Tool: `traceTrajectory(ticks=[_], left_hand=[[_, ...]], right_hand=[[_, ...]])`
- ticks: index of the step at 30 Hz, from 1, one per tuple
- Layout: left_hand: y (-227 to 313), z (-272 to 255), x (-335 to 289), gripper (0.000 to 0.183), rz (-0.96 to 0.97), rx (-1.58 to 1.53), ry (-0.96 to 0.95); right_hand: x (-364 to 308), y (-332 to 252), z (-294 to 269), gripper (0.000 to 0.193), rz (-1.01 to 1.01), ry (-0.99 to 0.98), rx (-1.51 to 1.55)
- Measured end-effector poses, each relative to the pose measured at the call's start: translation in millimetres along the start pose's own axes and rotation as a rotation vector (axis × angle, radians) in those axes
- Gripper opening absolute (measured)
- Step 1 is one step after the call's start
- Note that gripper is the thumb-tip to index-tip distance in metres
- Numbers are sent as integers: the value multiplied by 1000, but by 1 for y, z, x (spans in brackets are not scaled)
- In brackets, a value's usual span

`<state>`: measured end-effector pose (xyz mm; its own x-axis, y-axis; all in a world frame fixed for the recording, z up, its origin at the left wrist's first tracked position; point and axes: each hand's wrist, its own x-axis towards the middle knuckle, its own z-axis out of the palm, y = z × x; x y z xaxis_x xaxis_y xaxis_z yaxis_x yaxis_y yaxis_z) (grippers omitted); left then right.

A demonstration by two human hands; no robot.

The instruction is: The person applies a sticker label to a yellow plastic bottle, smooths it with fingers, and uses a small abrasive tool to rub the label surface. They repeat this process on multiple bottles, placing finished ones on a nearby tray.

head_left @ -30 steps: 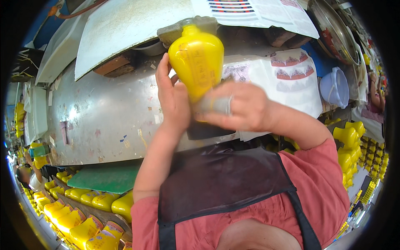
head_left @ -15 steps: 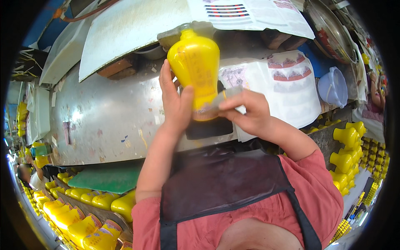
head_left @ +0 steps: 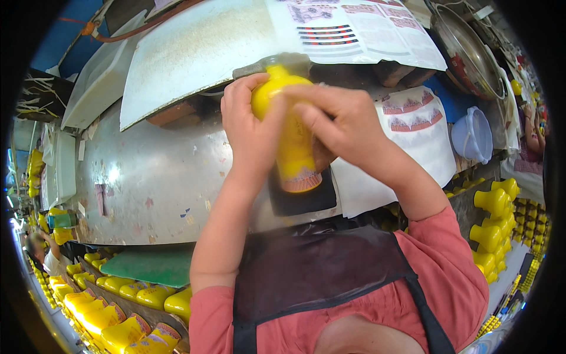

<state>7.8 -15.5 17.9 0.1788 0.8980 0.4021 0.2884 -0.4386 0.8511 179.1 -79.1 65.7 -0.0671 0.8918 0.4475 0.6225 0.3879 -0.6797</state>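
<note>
A glossy yellow vase-shaped bottle point(head_left: 298, 154) lies on the metal table over a black pad point(head_left: 302, 202), its neck pointing away from me. A purple-and-red patterned band circles its base. My left hand point(head_left: 250, 118) is closed around its left shoulder. Across the bottle's upper right side reaches my right hand point(head_left: 348, 121), fingers bent against it and slightly blurred. The grey scraper-like piece seen earlier is hidden or out of sight. Beyond the neck sits a grey block point(head_left: 244, 69). To the right lie decal sheets point(head_left: 401, 153) with purple-and-red curved bands.
A white board point(head_left: 188, 59) and more printed sheets point(head_left: 377, 50) rest raised at the back. A pale blue bucket point(head_left: 471, 135) and a large metal pan point(head_left: 463, 50) are on the right. Yellow bottles point(head_left: 121, 324) stand low at left, beside a green board point(head_left: 147, 265).
The bottle's base has shifted nearer to me and a little right. My right hand has moved from the base up to the shoulder; the left has moved up too. The grey piece has disappeared from view.
</note>
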Motion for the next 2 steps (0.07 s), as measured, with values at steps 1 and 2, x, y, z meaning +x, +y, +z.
traceTrajectory(ticks=[1,2], left_hand=[[0,0,4,40,-46,-26,-19],[0,0,7,40,-93,-51,-42]], right_hand=[[-1,-2,3,32,-13,-38,-124],[0,-1,3,32,0,-45,-139]])
